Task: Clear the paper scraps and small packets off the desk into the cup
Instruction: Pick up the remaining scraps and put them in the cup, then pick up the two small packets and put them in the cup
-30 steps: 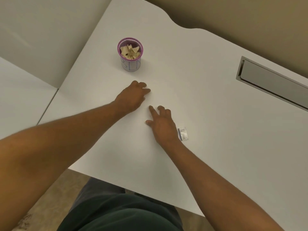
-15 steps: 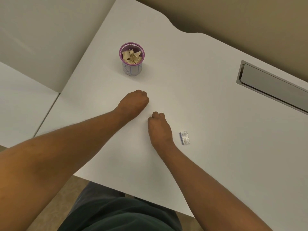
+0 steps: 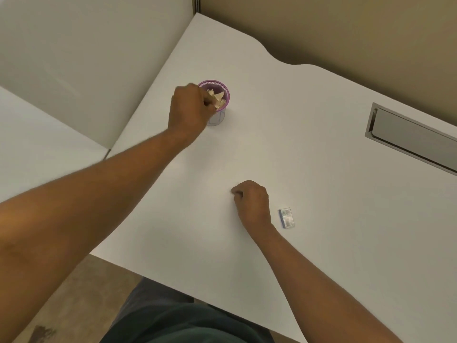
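One view only, head-worn cam, wide-angle. Looks fwd and steeply down from above the near edge of the white desk [image 3: 309, 149], close enough that both forearms fill the lower frame. Facing the desk's far corner: tan partition [image 3: 346, 28] along top right, white panel [image 3: 74, 58] top left. Cup [image 3: 217, 105] sits upper-centre, far side; left hand [image 3: 190, 110] right at its rim. Right hand [image 3: 252, 201] mid-frame, small packet [image 3: 286, 218] just beside it. Metal cable slot [image 3: 410, 139] cut off by right edge. Lap and floor at bottom. Edges bowed by lens. No 2nd view, so no shared area.
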Demonstrator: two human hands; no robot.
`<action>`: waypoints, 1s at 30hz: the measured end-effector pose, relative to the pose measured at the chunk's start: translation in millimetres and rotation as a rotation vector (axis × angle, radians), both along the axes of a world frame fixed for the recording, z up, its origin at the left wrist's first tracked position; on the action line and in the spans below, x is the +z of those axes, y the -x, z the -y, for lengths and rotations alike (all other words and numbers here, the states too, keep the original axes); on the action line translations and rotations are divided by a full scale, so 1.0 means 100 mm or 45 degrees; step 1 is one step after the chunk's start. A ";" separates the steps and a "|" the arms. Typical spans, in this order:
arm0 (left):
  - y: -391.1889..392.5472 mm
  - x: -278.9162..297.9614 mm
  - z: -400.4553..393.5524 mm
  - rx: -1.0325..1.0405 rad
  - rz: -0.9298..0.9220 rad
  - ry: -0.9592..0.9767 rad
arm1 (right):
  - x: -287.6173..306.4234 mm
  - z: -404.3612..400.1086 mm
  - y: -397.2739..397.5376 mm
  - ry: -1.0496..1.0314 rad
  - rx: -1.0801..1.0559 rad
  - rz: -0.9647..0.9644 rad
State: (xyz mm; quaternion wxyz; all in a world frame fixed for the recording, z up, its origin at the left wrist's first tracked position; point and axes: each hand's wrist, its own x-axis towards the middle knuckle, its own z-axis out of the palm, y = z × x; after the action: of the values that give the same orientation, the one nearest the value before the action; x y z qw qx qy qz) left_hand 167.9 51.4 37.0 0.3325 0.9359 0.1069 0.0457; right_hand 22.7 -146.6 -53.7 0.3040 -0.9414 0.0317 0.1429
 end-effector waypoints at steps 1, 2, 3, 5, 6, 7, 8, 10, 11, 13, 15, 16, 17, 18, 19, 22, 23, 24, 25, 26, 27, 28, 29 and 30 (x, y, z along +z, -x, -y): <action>-0.10 0.05 -0.04 0.005 -0.030 -0.007 | 0.02 0.00 0.01 -0.034 -0.022 0.005; -0.18 0.08 -0.08 -0.008 -0.062 -0.020 | 0.04 -0.01 0.01 -0.070 -0.043 0.000; -0.24 0.10 -0.11 -0.034 -0.088 -0.044 | 0.05 -0.01 0.02 -0.109 -0.070 -0.017; -0.30 0.11 -0.16 -0.121 -0.097 -0.119 | 0.06 0.01 0.00 -0.226 -0.168 -0.073; -0.30 0.10 -0.19 -0.173 -0.079 -0.150 | 0.09 0.01 -0.01 -0.296 -0.241 -0.097; -0.29 0.10 -0.22 -0.215 -0.047 -0.160 | 0.13 0.02 -0.04 -0.361 -0.320 -0.109; -0.27 0.08 -0.25 -0.231 -0.011 -0.150 | 0.19 0.01 -0.09 -0.410 -0.390 -0.097; -0.22 0.05 -0.29 -0.187 0.044 -0.057 | 0.36 -0.03 -0.28 -0.464 -0.457 -0.009; -0.18 0.02 -0.31 -0.153 0.062 0.016 | 0.47 -0.07 -0.42 -0.500 -0.464 0.047; -0.13 -0.03 -0.33 -0.084 0.082 0.155 | 0.66 -0.16 -0.74 -0.593 -0.449 0.151; -0.12 -0.06 -0.35 -0.013 0.097 0.238 | 0.83 -0.26 -1.09 -0.640 -0.414 0.244; -0.12 -0.06 -0.36 0.015 0.101 0.280 | 0.91 -0.32 -1.26 -0.637 -0.387 0.296; -0.12 -0.06 -0.37 0.033 0.100 0.329 | 0.98 -0.38 -1.43 -0.629 -0.351 0.348; -0.13 -0.06 -0.37 0.049 0.100 0.378 | 1.04 -0.44 -1.58 -0.613 -0.311 0.397; -0.11 -0.06 -0.36 0.065 0.106 0.412 | 1.09 -0.51 -1.72 -0.584 -0.267 0.433; 0.07 -0.10 -0.30 0.119 0.136 0.421 | 1.12 -0.69 -2.05 -0.420 -0.076 0.507; 0.19 -0.14 -0.26 0.126 0.132 0.409 | 1.08 -0.74 -2.13 -0.369 -0.004 0.516; 0.32 -0.20 -0.21 0.123 0.111 0.393 | 1.04 -0.78 -2.19 -0.314 0.060 0.518; 0.46 -0.27 -0.17 0.106 0.062 0.368 | 0.99 -0.82 -2.24 -0.251 0.120 0.512; 0.62 -0.35 -0.13 0.061 0.000 0.331 | 0.94 -0.85 -2.27 -0.186 0.186 0.499; 0.79 -0.45 -0.09 -0.006 -0.056 0.272 | 0.88 -0.87 -2.29 -0.133 0.262 0.476; 0.96 -0.55 -0.06 -0.086 -0.097 0.207 | 0.83 -0.89 -2.30 -0.080 0.345 0.448; 1.11 -0.65 -0.02 -0.164 -0.134 0.146 | 0.78 -0.88 -2.31 -0.018 0.435 0.426; 1.24 -0.74 0.01 -0.238 -0.182 0.097 | 0.76 -0.88 -2.30 0.055 0.529 0.410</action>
State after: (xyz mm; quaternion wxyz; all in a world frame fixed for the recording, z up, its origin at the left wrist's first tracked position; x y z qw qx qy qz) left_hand 43.7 50.8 -36.5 0.3622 0.9293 0.0442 -0.0567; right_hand 252.5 -58.1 22.4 0.2491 -0.9446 -0.2081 0.0498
